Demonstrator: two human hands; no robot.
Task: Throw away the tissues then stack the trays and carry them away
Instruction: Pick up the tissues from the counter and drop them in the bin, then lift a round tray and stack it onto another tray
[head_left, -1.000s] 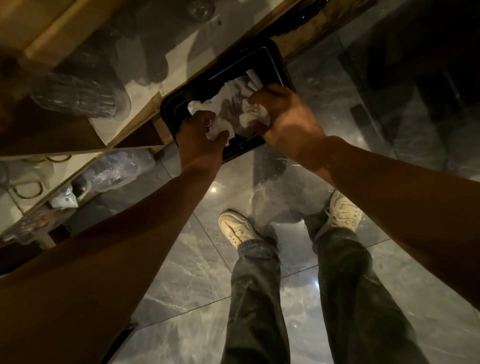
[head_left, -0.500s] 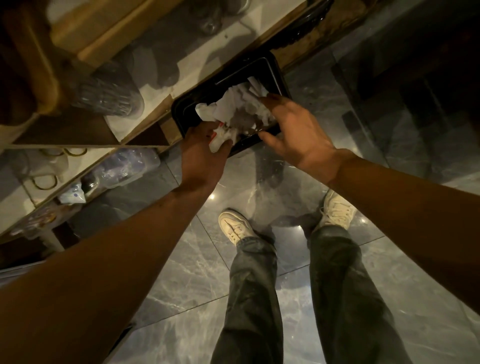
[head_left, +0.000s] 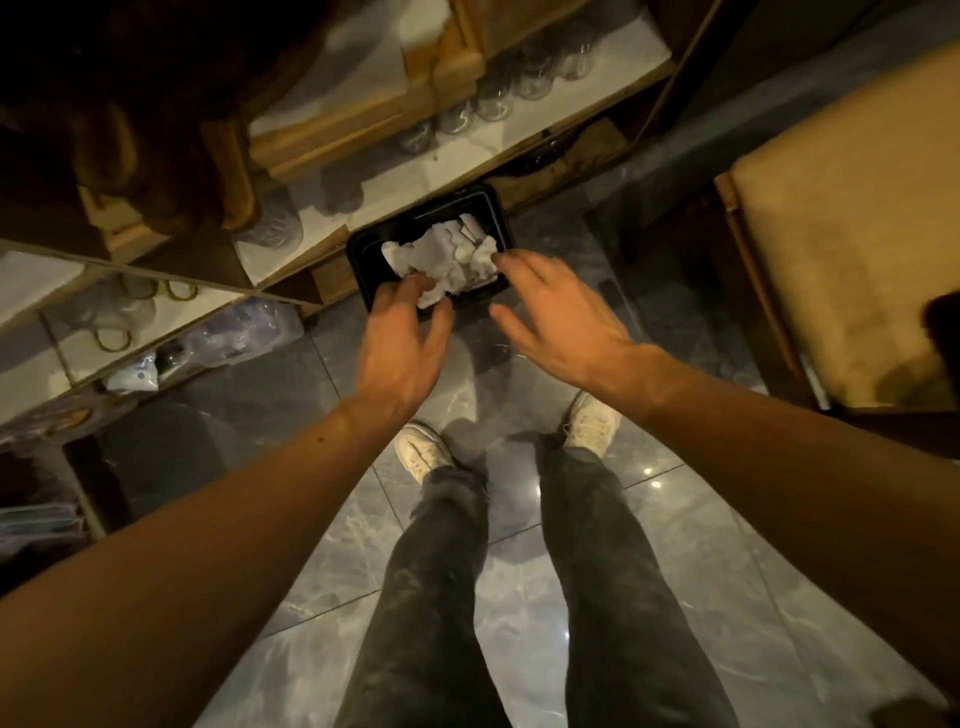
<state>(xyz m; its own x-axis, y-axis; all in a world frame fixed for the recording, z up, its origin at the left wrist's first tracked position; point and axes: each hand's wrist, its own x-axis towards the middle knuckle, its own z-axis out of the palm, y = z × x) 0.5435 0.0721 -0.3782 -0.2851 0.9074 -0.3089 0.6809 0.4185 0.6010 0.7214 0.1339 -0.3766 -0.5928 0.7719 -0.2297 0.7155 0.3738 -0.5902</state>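
— Where are the tissues lying at this moment?

— The crumpled white tissues (head_left: 445, 255) are sitting in a heap inside a black bin (head_left: 363, 270) with a rectangular rim, just above the centre of the frame. The bin is standing on the grey marble floor (head_left: 675, 597), tucked against the foot of a wooden shelf unit (head_left: 587, 150).

— And the hands?

— Both are reaching over the bin with bare forearms coming in from the lower corners. The left hand (head_left: 402, 343) is spreading its fingers wide, holding nothing; its fingertips are overlapping the near edge of the tissue heap, though I cannot tell whether they are touching it. The right hand (head_left: 556, 317) is also splaying wide and gripping nothing, its fingertips lying at the right edge of the heap.

— Anything else showing?

— Clear glasses (head_left: 493, 98) are standing in a row on the white shelf in the upper middle of the frame. A wooden tabletop (head_left: 852, 218) is filling the right side. At the bottom centre the person's dark trousers (head_left: 597, 597) and white shoes (head_left: 423, 454) are planting on the floor tiles.

— Are the trays in view?

— I cannot tell; the scene is dim, and nothing is reading clearly as a tray.
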